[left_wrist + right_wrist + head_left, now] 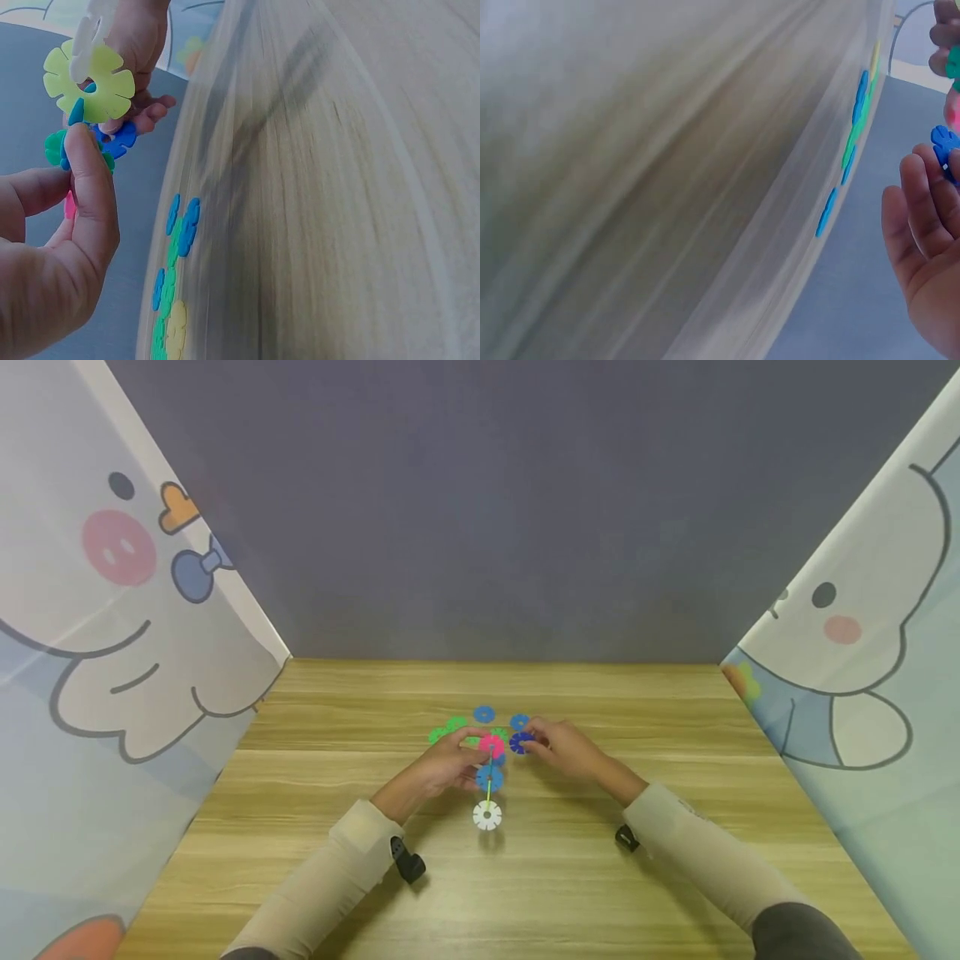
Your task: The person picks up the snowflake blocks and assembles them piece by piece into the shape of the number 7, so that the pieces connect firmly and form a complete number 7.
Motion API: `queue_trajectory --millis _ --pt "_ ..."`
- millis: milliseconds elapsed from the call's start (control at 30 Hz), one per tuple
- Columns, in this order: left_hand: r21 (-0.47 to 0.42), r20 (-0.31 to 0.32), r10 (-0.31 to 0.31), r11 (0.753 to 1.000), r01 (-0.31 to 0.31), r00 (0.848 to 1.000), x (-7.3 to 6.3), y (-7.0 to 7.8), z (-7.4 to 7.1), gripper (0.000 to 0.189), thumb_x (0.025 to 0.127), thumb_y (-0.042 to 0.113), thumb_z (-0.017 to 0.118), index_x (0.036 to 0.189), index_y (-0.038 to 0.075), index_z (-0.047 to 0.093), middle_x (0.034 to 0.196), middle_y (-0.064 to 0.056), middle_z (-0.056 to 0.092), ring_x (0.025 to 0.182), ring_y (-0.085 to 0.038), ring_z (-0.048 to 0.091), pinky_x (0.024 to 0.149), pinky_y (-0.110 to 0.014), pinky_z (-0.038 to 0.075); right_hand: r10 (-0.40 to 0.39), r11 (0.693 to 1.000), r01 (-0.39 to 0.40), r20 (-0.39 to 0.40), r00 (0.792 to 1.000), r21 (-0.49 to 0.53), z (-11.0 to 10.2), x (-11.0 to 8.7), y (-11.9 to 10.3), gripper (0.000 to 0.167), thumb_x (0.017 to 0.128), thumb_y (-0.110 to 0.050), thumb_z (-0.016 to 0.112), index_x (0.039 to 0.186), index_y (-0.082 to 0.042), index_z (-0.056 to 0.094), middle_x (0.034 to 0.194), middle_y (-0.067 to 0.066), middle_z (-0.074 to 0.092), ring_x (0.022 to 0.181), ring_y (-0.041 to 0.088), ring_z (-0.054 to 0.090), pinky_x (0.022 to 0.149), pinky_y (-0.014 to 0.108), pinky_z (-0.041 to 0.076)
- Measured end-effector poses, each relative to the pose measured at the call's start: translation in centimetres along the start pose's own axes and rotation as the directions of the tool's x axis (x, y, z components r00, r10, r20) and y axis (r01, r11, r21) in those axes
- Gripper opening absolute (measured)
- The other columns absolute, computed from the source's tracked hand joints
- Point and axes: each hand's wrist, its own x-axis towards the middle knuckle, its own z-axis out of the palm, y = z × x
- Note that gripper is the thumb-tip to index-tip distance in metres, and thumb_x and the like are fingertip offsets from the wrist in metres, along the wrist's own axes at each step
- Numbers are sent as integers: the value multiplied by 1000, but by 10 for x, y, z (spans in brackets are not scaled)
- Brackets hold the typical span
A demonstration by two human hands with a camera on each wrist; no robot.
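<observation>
My left hand point(438, 768) holds a joined chain of notched, flower-shaped plastic discs above the table. Between its thumb and fingers are a pink disc point(492, 745) and a green disc point(52, 148). A light blue disc point(490, 779), a yellow disc point(112, 96) and, at the near end, a white disc point(487, 825) continue the chain. Close by on the right, my right hand point(572, 750) pinches a single dark blue disc point(517, 743) between thumb and fingertips. In the left wrist view this dark blue disc appears right beside the chain's green disc.
Behind the hands, loose discs lie flat on the wooden table point(525, 893): green discs point(456, 724), blue discs point(483, 714) and yellow ones point(176, 330). Printed cartoon panels point(862, 693) stand left and right, with a dark grey panel point(480, 527) at the back.
</observation>
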Motion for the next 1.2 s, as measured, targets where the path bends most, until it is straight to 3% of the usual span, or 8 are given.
queue_trajectory --millis 200,500,700,833,1067,1200 --pt "-27 -14 -4 1000 3 1000 0 3 2 60 101 14 62 155 12 36 104 -10 70 76 -18 72 67 -28 62 -55 998 55 -23 998 -7 1 -1 -7 13 101 -18 65 111 -11 65 80 7 72 60 1 51 53 18 48" --pt "-38 -30 -9 999 8 1000 0 1 4 59 100 12 62 154 11 37 98 -8 70 72 -17 70 64 -28 62 -76 997 77 -71 995 14 6 -3 -5 12 99 -16 67 110 -11 64 81 1 74 66 2 62 59 18 53" --pt "-50 -30 -1 999 0 1000 0 0 5 59 100 12 62 154 11 38 94 -7 71 73 -16 70 66 -28 62 -67 997 69 -75 995 31 8 -3 -8 13 98 -17 68 109 -11 64 84 7 76 69 7 66 60 18 54" --pt "-52 -27 10 999 -12 1000 2 -1 6 59 100 12 61 155 11 37 94 -7 71 74 -16 70 66 -28 62 -67 996 71 -84 994 48 9 -2 -11 13 97 -15 70 108 -10 66 84 9 76 67 5 64 59 18 54" --pt "-56 -52 42 997 -45 998 4 -2 7 55 98 9 64 150 9 45 86 -5 70 70 -13 68 67 -26 62 -109 993 115 -130 985 34 10 -2 -12 13 94 -9 72 106 -10 69 69 0 68 54 -3 48 47 16 45" --pt "-47 -78 69 996 -72 995 3 -1 8 55 95 8 68 148 7 49 85 -4 70 69 -13 68 69 -28 64 -129 991 134 -132 983 28 9 -1 -14 9 95 -8 70 105 -9 70 70 5 69 54 -4 48 47 14 45"
